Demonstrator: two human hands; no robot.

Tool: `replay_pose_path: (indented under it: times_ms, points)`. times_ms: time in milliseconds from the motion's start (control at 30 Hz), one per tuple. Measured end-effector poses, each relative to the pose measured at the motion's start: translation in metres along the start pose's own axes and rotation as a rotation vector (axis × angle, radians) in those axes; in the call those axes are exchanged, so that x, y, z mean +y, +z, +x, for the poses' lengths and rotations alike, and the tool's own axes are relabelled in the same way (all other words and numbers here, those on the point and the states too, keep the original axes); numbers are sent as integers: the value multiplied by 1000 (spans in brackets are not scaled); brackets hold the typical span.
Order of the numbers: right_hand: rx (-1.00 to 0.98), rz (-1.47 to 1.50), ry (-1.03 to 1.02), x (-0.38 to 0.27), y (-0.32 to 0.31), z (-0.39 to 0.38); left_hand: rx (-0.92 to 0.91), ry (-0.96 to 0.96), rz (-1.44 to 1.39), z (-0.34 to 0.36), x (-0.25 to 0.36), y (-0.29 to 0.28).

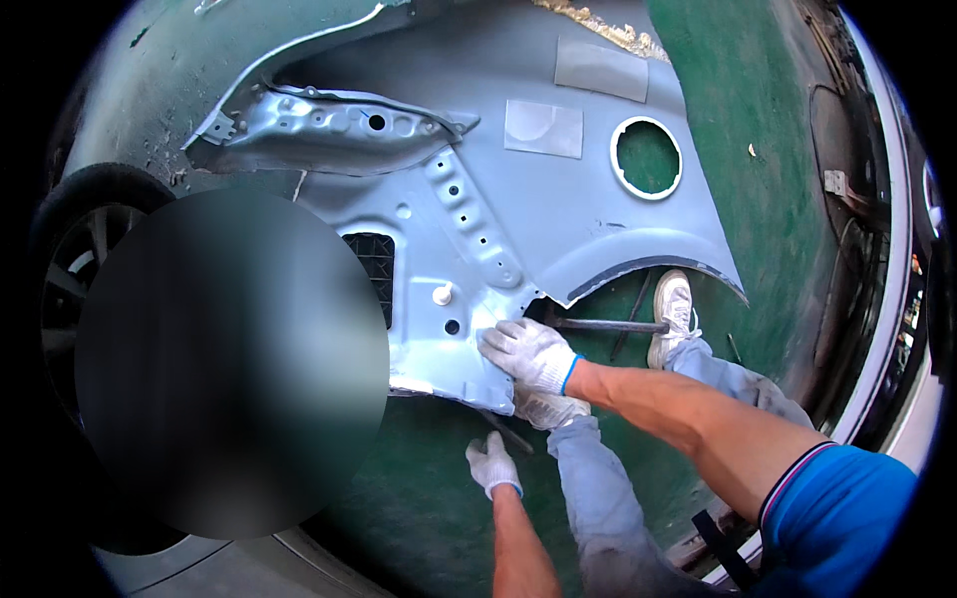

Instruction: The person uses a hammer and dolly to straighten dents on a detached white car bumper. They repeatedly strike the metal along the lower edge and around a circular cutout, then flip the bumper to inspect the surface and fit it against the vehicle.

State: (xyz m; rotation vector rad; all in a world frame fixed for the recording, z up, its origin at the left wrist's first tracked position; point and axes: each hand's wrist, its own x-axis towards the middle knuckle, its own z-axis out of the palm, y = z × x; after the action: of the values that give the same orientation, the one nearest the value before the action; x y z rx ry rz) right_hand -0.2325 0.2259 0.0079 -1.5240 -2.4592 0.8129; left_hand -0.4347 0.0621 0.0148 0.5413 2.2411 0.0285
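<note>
A large grey sheet-metal car body panel [459, 369] with a curved wheel-arch edge lies on the green floor. My right hand [528, 354], in a white knit glove, rests flat on its near corner, fingers stretched out over the metal. Below that corner my left hand [491, 465], gloved too, hangs off the panel with thumb and fingers apart. Just beyond its fingertips a thin dark bar [510, 433] sticks out by the panel edge; no grip on it shows. A long-handled metal tool like a hammer [613, 325] lies between the wheel arch and my shoe, its far end partly hidden.
My white shoe [673, 304] stands beside the tool handle; the other is partly behind my right hand. A white-rimmed round opening [615, 159] pierces the panel. At left is a car wheel [75, 264], partly covered by a blurred disc. Parts and cables line the right side.
</note>
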Motion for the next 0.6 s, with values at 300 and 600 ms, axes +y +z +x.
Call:
replay_pose_path:
  times_ms: [300, 600]
  points:
    - [132, 12, 27, -10, -37, -41, -375, 289, -1075, 8, 94, -9]
    - [571, 361, 22, -106, -211, -51, -346, 127, -939, -89, -80, -89]
